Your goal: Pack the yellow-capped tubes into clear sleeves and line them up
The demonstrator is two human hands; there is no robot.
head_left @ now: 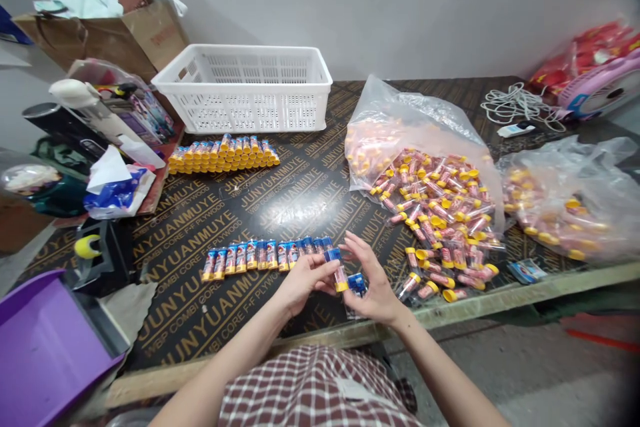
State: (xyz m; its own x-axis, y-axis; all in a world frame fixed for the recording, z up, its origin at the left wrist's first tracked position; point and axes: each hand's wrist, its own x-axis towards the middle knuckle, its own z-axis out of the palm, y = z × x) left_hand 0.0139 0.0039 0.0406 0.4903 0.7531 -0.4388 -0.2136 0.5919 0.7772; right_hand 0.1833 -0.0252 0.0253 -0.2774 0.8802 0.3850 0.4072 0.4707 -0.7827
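My left hand [306, 282] is closed on a small clear tube [341, 276] with a yellow cap at its lower end and blue at its upper end. Just right of it, my right hand [375, 283] curves round with thumb and fingers apart. In the gap of that hand show small blue printed pieces [357, 282]; they look to lie on the table, partly hidden by the fingers. Leftward from my left hand runs a row of blue-labelled tubes [250, 255] with yellow bottoms, standing side by side. Pink-filled tubes with yellow caps [440, 207] spill loosely from a clear plastic bag [425, 110].
Stacked blue-and-yellow tubes [225, 155] lie before a white basket [245, 107]. At right are another bag of tubes [570, 207], a white cable [520, 107] and a pink fan [600, 90]. A tape dispenser [100, 260] and purple dustpan [45, 347] sit left.
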